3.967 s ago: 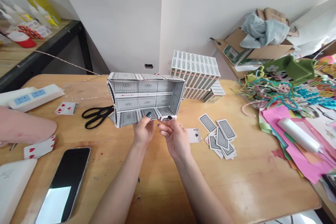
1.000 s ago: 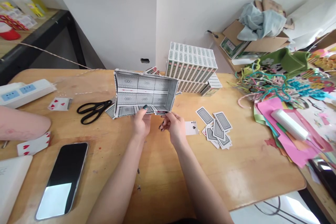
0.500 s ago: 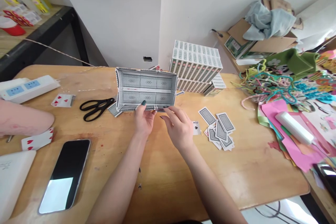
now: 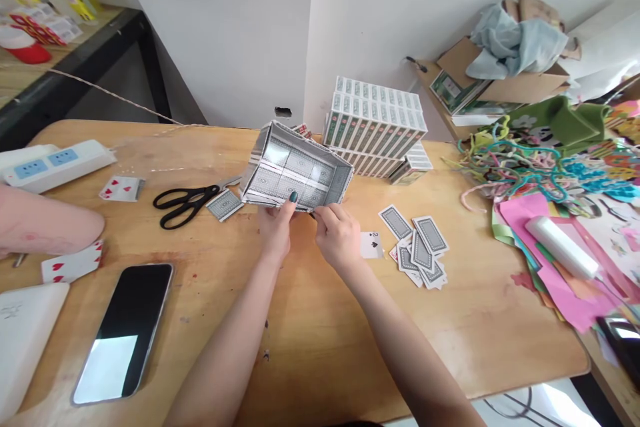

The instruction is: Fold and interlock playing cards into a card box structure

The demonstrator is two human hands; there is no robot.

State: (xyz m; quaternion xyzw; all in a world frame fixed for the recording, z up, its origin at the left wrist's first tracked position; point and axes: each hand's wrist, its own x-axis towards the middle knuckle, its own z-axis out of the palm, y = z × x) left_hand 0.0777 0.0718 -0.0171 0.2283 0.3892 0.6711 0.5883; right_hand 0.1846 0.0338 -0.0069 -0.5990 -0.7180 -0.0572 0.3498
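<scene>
An open box made of playing cards [image 4: 300, 163], grey patterned backs facing inward, is held tilted above the table. My left hand [image 4: 277, 230] grips its near edge, with the thumb inside the rim and the fingers underneath. At the near right edge, my right hand [image 4: 337, 233] is closed in a pinch against the rim. Beside that hand lies a two of spades [image 4: 371, 245]. Farther right is a loose pile of face-down cards [image 4: 421, 250]. Black-handled scissors [image 4: 187, 203] and a face-down card [image 4: 225, 205] lie left of the box.
Stacked card packs [image 4: 375, 120] stand behind the box. A phone [image 4: 125, 333], a power strip [image 4: 63, 163] and another person's arm [image 4: 45, 223] are at the left. Coloured paper [image 4: 565, 280] and tangled yarn [image 4: 530, 153] cover the right end.
The box has shifted right and turned, its right end now lower and its left side wall showing. My right hand has closed its fingers onto the near edge.
</scene>
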